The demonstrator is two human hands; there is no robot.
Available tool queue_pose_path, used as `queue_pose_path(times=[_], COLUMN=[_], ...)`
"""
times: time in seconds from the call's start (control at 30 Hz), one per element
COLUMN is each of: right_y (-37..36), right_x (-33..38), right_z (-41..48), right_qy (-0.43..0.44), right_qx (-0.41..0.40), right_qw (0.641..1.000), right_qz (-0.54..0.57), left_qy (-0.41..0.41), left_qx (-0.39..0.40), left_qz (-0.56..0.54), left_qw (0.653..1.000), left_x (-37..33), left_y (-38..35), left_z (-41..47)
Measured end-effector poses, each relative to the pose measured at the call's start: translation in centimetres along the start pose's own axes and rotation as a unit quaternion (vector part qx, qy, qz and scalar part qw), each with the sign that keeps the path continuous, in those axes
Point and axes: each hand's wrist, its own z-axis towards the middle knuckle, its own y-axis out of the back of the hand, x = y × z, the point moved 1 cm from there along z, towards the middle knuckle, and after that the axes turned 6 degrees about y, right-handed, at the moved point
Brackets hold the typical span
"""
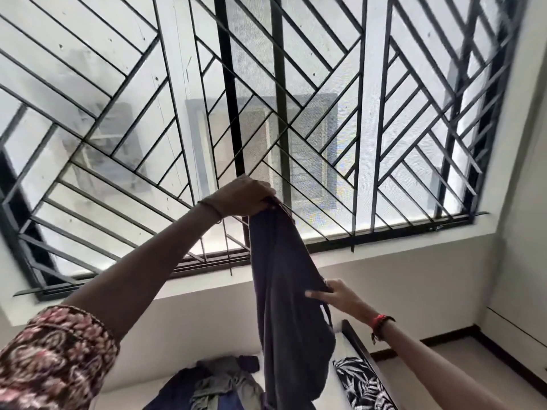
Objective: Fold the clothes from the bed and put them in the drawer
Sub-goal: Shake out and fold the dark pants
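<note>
- My left hand (245, 196) is raised, its fingers curled down and clamped on the top end of the dark grey soft cotton garment (284, 291).
- The garment hangs straight down from those fingers in a long bunched fold. Its lower end runs out of view at the bottom.
- My right hand (334, 294) is lower and to the right of the left-hand fingers. Its thumb and fingers pinch the garment's right edge about halfway down.
- A thin strap or loop of the garment dangles just below my right fingers.
- Well below both hands, a heap of dark blue and grey-green crumpled clothes (213, 380) lies on the white bed (124, 399).
- A black-and-white leaf-print cloth (364, 383) lies below my right wrist, right of the hanging garment.
- Behind my left fingers stands the large window with a black diagonal metal grille (118, 84).
</note>
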Motion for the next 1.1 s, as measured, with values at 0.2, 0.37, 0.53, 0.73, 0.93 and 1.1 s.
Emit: queue_pose_path(times=[0.2, 0.37, 0.53, 0.73, 0.93, 1.1], right_y=[3.7, 8.6, 14.4, 20.0, 25.1, 29.0], right_x=[-1.5, 2.6, 8.0, 16.6, 22.9, 26.4], right_z=[1.1, 2.9, 5.6, 8.2, 9.1, 9.1], right_qy=[-0.043, -0.052, -0.02, 0.073, 0.123, 0.134], right_qx=[0.124, 0.084, 0.01, -0.123, -0.191, -0.248], right_qw=[0.961, 0.91, 0.799, 0.756, 0.698, 0.758], right_qz=[-0.242, -0.402, -0.601, -0.638, -0.679, -0.588], left_qy=[0.051, 0.083, 0.158, 0.225, 0.302, 0.332], left_qx=[-0.014, -0.017, 0.051, 0.058, 0.076, 0.002], left_qz=[-0.025, 0.144, 0.233, 0.269, 0.144, -0.058], left_qw=[0.998, 0.986, 0.958, 0.935, 0.939, 0.941], left_x=[2.4, 4.7, 6.1, 7.8, 9.5, 10.8], left_y=[-0.4, -1.9, -1.5, 3.4, 10.6, 13.8], left_z=[-1.1, -3.3, -4.0, -1.1, 2.7, 5.1])
